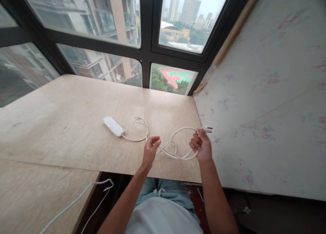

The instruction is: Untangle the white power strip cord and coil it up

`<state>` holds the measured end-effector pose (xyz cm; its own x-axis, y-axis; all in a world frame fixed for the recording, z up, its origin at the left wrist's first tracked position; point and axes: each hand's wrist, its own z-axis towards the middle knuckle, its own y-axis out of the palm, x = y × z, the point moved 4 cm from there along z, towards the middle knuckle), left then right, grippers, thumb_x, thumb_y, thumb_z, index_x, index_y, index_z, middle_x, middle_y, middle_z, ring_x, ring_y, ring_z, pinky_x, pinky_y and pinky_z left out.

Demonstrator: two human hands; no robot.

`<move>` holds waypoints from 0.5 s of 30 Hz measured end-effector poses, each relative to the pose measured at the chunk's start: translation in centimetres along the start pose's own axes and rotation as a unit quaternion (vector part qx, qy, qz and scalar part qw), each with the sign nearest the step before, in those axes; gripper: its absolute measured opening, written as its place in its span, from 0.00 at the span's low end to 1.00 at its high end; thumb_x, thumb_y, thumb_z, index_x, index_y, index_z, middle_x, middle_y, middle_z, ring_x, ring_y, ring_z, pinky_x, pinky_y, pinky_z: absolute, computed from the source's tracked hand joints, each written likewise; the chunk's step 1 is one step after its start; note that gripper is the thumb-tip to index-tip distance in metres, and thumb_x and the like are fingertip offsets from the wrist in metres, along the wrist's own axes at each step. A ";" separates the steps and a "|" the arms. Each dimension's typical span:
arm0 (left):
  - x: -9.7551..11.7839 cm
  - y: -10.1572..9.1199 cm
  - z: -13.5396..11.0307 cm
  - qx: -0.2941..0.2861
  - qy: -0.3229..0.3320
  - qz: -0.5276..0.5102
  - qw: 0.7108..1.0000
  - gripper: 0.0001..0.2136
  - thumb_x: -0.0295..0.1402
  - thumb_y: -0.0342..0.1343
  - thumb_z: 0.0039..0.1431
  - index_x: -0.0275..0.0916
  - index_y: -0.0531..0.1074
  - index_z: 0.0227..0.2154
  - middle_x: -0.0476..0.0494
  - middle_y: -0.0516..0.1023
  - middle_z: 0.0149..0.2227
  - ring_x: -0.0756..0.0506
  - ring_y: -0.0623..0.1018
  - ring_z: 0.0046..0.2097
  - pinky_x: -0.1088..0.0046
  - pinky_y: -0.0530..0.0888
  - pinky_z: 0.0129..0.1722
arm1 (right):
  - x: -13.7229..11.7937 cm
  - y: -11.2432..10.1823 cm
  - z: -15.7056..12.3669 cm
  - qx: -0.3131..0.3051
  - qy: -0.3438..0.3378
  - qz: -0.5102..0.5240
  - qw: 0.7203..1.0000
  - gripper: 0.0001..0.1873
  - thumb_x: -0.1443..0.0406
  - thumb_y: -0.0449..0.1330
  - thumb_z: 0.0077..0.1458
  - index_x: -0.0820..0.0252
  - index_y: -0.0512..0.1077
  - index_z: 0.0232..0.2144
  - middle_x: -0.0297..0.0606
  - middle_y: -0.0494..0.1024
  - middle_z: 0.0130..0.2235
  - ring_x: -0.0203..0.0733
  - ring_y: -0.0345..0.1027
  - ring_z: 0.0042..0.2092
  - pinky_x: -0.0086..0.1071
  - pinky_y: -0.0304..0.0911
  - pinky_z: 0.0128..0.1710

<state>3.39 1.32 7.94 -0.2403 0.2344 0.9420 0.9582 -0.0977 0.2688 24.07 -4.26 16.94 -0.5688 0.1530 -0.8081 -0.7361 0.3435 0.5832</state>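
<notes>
A white power strip lies face down or on its side on the stone-look sill; which face is up I cannot tell. Its white cord leaves the near end, curls across the surface and runs to my left hand. The fingers there are closed in a pinch on the cord. To the right, my right hand is wrapped round the plug, prongs pointing right toward the wall. Loops of cord hang between both hands, some passing through the right fist.
Dark-framed windows border the sill at the back. A flowered wall rises close on the right. At lower left, another white cable crosses a lower-left worktop edge and hangs over the gap.
</notes>
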 end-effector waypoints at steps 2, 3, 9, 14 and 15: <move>-1.1 -1.5 -0.5 0.096 -0.022 -0.003 0.995 0.17 0.41 0.62 0.48 0.36 0.70 0.39 0.40 0.75 0.42 0.45 0.75 0.45 0.69 0.70 0.43 | 0.0 -0.7 0.1 0.010 -0.002 0.017 1.000 0.17 0.52 0.67 0.48 0.56 0.67 0.26 0.18 0.47 0.15 0.25 0.31 0.14 0.21 0.40 0.10; -1.6 -1.8 -0.7 0.110 -0.045 -0.023 0.993 0.17 0.41 0.62 0.48 0.36 0.70 0.38 0.40 0.75 0.42 0.45 0.75 0.45 0.70 0.71 0.42 | 0.1 -1.1 0.1 0.016 -0.003 0.018 1.000 0.18 0.52 0.67 0.48 0.56 0.67 0.25 0.18 0.47 0.15 0.25 0.31 0.14 0.21 0.40 0.10; -1.6 1.1 -1.4 -0.056 -0.197 -0.200 0.958 0.17 0.42 0.65 0.47 0.36 0.70 0.34 0.36 0.76 0.42 0.44 0.78 0.44 0.68 0.74 0.44 | 1.4 -2.6 -0.7 0.010 -0.003 0.003 1.000 0.18 0.50 0.62 0.53 0.56 0.69 0.25 0.18 0.45 0.15 0.26 0.28 0.14 0.21 0.41 0.11; -0.9 2.8 -0.6 -0.068 -0.180 -0.144 0.971 0.17 0.29 0.69 0.39 0.34 0.71 0.33 0.40 0.78 0.39 0.46 0.79 0.41 0.70 0.75 0.41 | 2.9 -2.0 -2.8 -0.042 0.098 0.015 0.994 0.17 0.51 0.63 0.54 0.56 0.68 0.26 0.18 0.43 0.15 0.25 0.28 0.14 0.20 0.37 0.10; -1.0 2.9 -0.5 -0.074 -0.182 -0.133 0.971 0.17 0.27 0.69 0.38 0.34 0.72 0.34 0.40 0.78 0.39 0.46 0.79 0.40 0.71 0.74 0.40 | 3.2 -1.8 -3.2 -0.054 0.120 0.014 0.991 0.17 0.51 0.63 0.53 0.56 0.68 0.26 0.18 0.44 0.15 0.25 0.28 0.13 0.20 0.36 0.09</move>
<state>6.28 0.30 7.89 -0.3786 0.5949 0.7090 0.8309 -0.1191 0.5436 22.41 -7.33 13.54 -0.6511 -0.0684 -0.7559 -0.7464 0.2384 0.6214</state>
